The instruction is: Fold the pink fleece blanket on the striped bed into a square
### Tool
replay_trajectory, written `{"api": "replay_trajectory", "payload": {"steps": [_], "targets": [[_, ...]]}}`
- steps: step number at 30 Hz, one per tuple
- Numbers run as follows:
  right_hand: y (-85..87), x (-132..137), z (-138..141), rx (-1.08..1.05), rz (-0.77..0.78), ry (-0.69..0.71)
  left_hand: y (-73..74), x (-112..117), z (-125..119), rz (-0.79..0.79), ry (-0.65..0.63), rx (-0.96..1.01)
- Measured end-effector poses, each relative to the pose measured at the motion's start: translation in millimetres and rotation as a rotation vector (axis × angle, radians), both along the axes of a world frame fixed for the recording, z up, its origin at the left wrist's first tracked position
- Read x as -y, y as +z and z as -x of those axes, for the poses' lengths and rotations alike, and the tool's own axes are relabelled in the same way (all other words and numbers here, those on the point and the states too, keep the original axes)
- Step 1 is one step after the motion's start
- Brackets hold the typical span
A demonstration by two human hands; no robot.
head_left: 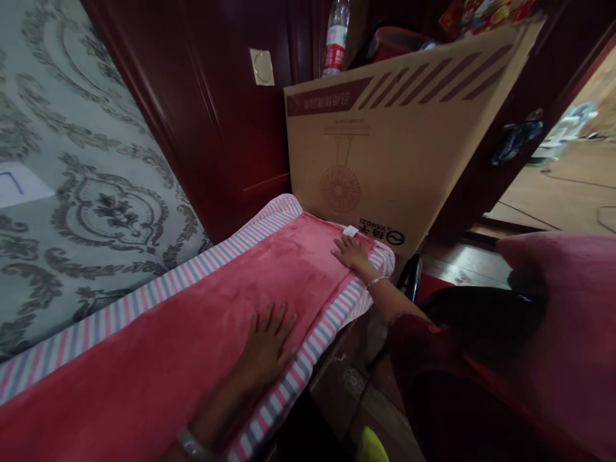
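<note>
A long, folded pink plush blanket (202, 314) lies on a striped sheet (144, 301) of pink, grey and white, which shows along both sides and at the far end. My left hand (267, 337) rests palm down on the blanket close to its right edge, fingers spread. Farther off, my right hand (353, 253) lies flat near the blanket's far right corner, with its fingers stretched out. Just beyond those fingertips is a small white tag (351, 231). Neither hand grips anything.
A large cardboard box (375, 154) with a fan drawing stands past the far end. Behind it are a plastic bottle (335, 42) and a red container (397, 42). Patterned wallpaper (115, 205) runs along the left. At right, a pink cover (568, 308) lies over something dark.
</note>
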State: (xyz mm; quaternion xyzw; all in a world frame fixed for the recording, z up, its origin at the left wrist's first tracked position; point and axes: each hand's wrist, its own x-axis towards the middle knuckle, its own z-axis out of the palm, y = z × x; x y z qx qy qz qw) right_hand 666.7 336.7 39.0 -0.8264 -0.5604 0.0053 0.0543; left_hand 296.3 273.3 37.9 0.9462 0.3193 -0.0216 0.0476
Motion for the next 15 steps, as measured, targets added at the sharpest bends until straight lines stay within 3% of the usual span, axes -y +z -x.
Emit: {"api": "replay_trajectory", "payload": {"steps": [4,8,15], "targets": [[-5.8,29,-13,0.048,-0.077,-0.038,-0.9,28,16,-0.003,-0.076,0.035],[-13.9,46,-12,0.068,-0.106,0.013,-2.5,47,23,-0.106,-0.013,0.067],[-17.6,70,-20,0.078,-0.138,0.2,12.0,52,-3,-0.19,0.026,0.085]]}}
